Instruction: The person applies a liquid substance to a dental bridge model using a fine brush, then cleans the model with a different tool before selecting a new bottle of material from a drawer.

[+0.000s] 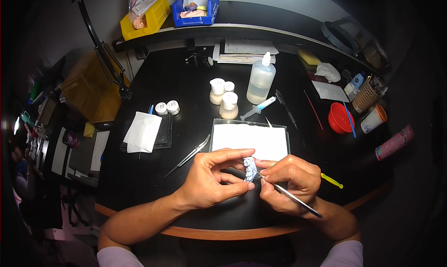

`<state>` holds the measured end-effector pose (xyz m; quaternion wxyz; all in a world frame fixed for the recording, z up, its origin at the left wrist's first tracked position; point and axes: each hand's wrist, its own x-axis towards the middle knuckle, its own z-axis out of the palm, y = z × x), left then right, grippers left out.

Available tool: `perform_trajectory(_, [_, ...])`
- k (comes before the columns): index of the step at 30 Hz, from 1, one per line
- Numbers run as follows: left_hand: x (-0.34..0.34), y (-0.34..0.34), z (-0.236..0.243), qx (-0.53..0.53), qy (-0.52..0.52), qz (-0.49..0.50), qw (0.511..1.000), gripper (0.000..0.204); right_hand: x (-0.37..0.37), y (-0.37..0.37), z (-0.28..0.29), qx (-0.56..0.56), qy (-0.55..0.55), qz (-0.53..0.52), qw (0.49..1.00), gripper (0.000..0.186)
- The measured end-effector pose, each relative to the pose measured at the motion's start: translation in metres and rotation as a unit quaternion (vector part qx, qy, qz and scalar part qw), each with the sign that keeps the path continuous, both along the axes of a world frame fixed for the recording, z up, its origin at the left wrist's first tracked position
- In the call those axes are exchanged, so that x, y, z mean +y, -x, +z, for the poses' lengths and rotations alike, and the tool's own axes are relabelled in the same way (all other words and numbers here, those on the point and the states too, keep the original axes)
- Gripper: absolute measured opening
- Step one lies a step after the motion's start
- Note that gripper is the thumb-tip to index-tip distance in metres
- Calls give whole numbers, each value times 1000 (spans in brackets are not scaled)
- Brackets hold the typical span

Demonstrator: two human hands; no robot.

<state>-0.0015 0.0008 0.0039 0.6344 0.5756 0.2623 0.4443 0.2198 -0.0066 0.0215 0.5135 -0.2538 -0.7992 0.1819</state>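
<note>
Head view, left to right: white tissue [143, 132] draped on a dark block [164, 133], two small lidded jars [172, 107] just behind it. Tweezers [189, 155] lie slanted on the black bench [153, 183], near the left hand [212, 178]. Left hand has the pale blue-grey tooth model [250, 168] pinched end to end: index finger at the far end, thumb at the near end, model up in front of the white pad [249, 139], off the bench as far as I can judge. Model's long axis runs roughly near-to-far, tooth bumps visible along it. Key relation: model sits to the right of the left palm and left of the right fingers, so the slim tool [298, 200] meets it from the right side, crosswise to that axis. Tip is at the model's right edge; contact or small gap, can't tell. Both hands are close; left carries the model, right is the working side. Right hand [293, 181] grips the tool pen-style, handle angled down-right toward the person. Yellow stick [332, 181] pokes out behind that hand; held or lying there, can't tell. Red bowl [338, 118] is farther right, well apart from both hands.
</note>
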Motion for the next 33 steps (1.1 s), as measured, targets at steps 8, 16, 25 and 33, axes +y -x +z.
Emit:
perform_trajectory(8, [1, 1, -1, 12, -17, 3, 1000, 61, -1, 1, 1, 3, 6, -13, 1000, 13])
perform_trajectory(16, [0, 2, 1, 47, -33, 23, 998, 60, 0, 2, 1, -11, 7, -8, 1000, 16])
perform_trajectory(25, [0, 3, -3, 51, -34, 22, 998, 60, 0, 2, 0, -16, 12, 4, 1000, 17])
perform_trajectory(33, [1, 3, -2, 53, -49, 22, 997, 60, 1, 4, 0, -5, 4, -1, 1000, 17])
